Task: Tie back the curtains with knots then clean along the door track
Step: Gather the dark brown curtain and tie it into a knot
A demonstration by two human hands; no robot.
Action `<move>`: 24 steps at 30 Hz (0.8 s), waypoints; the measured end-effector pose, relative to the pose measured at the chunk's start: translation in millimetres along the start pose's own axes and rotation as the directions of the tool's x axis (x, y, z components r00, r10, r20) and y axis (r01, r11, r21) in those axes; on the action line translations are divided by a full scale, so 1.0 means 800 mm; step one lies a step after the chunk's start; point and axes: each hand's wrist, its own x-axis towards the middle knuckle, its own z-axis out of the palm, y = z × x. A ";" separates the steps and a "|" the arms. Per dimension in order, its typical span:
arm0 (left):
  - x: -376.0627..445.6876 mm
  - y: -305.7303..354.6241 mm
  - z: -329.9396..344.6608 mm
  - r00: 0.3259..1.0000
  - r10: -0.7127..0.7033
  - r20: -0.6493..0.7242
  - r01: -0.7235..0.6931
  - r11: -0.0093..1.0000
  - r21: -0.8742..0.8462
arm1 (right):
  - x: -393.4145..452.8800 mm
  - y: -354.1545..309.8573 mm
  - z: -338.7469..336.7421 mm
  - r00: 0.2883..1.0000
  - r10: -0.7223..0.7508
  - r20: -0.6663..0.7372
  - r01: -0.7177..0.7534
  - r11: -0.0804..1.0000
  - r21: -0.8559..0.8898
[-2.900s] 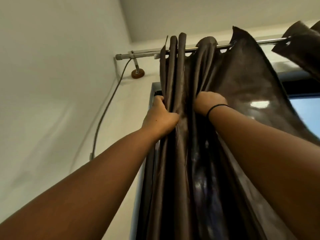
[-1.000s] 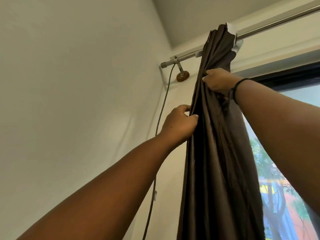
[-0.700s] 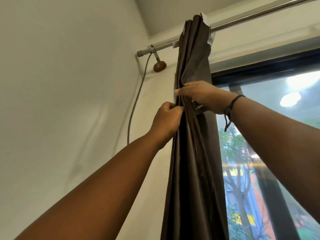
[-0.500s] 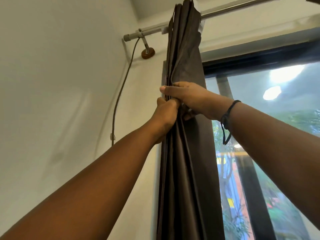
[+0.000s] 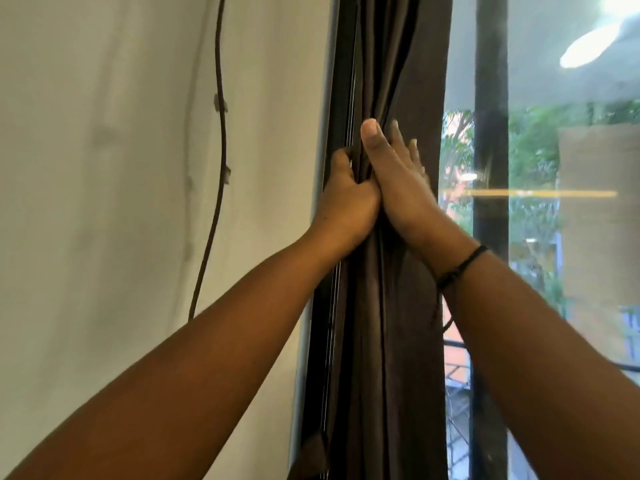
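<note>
Plain off-white wall (image 5: pixel 104 202) fills the left part of the view. A thin dark cable (image 5: pixel 221 133) runs down it, pinned by two small clips, and passes behind the left forearm.

Right of the wall, the dark frame edge of the door (image 5: pixel 329 98) stands upright, pale vertical lines showing along it. Just beside it hangs the dark brown fabric curtain (image 5: pixel 398 323), gathered into a narrow bunch of vertical folds that runs from the top edge of the view to the bottom edge.

Left hand (image 5: pixel 346 199): fingers curled round the left side of the bunch, gripping the folds. Right hand (image 5: pixel 398 174): fingers straight, laid flat against the front of the bunch, thumb up; not gripping. The two hands touch, side by side. A black cord bracelet (image 5: pixel 460 268) sits on the right wrist, one loose end dangling.

Right of the curtain, the glass pane (image 5: pixel 571 237) shows a dark upright bar, green trees outside and a bright reflection near the top right corner.
</note>
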 end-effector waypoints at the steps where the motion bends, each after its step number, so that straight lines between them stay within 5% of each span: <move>1: -0.014 -0.017 0.001 1.000 -0.012 0.011 0.012 1.000 -0.020 | -0.014 0.015 0.009 0.999 0.037 0.016 -0.038 0.998 0.051; 7: -0.114 -0.101 0.008 0.980 -0.089 0.180 0.114 0.985 -0.132 | -0.119 0.095 0.045 0.966 0.244 0.085 -0.258 0.916 0.308; 12: -0.192 -0.150 0.008 0.926 -0.188 0.328 0.184 0.982 0.044 | -0.192 0.136 0.051 0.901 0.388 0.195 -0.434 0.819 0.375; 17: -0.261 -0.129 0.008 0.904 -0.182 0.388 0.099 0.969 0.226 | -0.237 0.140 0.016 0.830 0.461 0.315 -0.545 0.790 0.279; 21: -0.305 -0.115 0.020 0.915 -0.259 0.310 0.165 0.940 0.299 | -0.244 0.131 -0.028 0.820 0.484 0.306 -0.539 0.833 0.126; 24: -0.324 -0.106 0.021 0.922 -0.366 0.131 0.306 0.891 0.336 | -0.253 0.133 -0.056 0.839 0.438 0.324 -0.471 0.882 0.026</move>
